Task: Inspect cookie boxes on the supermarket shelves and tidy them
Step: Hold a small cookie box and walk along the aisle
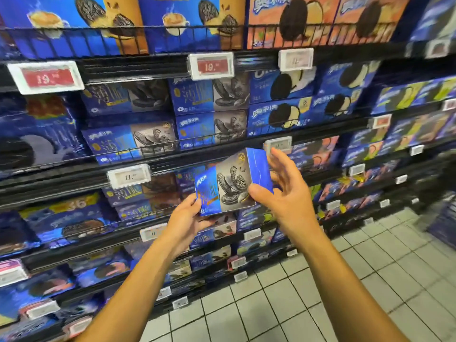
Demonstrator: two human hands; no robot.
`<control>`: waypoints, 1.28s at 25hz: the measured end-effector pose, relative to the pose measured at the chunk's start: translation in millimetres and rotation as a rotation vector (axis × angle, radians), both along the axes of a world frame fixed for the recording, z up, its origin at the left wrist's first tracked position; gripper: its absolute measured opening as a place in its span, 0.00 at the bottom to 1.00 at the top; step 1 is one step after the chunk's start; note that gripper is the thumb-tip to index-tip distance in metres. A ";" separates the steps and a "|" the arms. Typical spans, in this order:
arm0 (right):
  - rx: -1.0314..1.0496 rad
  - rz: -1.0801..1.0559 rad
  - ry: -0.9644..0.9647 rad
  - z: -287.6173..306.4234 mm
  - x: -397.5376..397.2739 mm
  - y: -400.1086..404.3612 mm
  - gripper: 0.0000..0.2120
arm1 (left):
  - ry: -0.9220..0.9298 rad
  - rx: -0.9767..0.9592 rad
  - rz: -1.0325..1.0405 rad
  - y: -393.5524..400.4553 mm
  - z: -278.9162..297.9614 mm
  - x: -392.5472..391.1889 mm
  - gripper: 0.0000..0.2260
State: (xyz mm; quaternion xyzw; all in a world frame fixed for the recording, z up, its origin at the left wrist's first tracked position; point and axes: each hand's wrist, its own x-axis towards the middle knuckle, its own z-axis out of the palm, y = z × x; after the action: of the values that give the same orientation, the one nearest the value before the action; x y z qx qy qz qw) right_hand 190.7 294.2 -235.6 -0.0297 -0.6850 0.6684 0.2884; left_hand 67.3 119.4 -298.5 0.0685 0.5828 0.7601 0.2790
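Observation:
A blue and grey cookie box [230, 183] with dark sandwich cookies printed on it is held tilted in front of the shelves. My left hand [186, 222] grips its lower left corner from below. My right hand [286, 191] holds its right end, thumb on the front lower corner and fingers spread behind the blue end flap. Matching blue and grey boxes [150, 139] stand stacked on the shelf above, behind a wire rail.
Black shelves [172, 157] full of blue cookie boxes run from left to right, with white price tags [128, 176] on the shelf edges. Orange-fronted boxes [303, 21] stand on the top shelf. Light tiled floor [333, 292] lies at lower right.

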 end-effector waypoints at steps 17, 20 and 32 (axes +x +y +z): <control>-0.247 -0.700 -0.111 -68.4 169.1 190.1 0.31 | -0.096 -0.113 -0.666 282.8 -66.2 83.6 0.11; -0.332 -0.788 -0.104 -102.0 213.1 264.9 0.32 | -0.059 -0.177 -0.740 370.8 -76.7 104.7 0.09; -0.758 -1.006 -0.146 -201.0 349.0 513.4 0.27 | -0.066 -0.195 -1.040 668.7 -105.9 207.2 0.21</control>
State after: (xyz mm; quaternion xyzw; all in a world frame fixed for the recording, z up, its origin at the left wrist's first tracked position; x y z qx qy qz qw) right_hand 539.7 807.6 -436.6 -0.4936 -0.3211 0.6434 0.4891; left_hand 274.5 788.2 -404.4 0.2982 0.5306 0.4656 0.6424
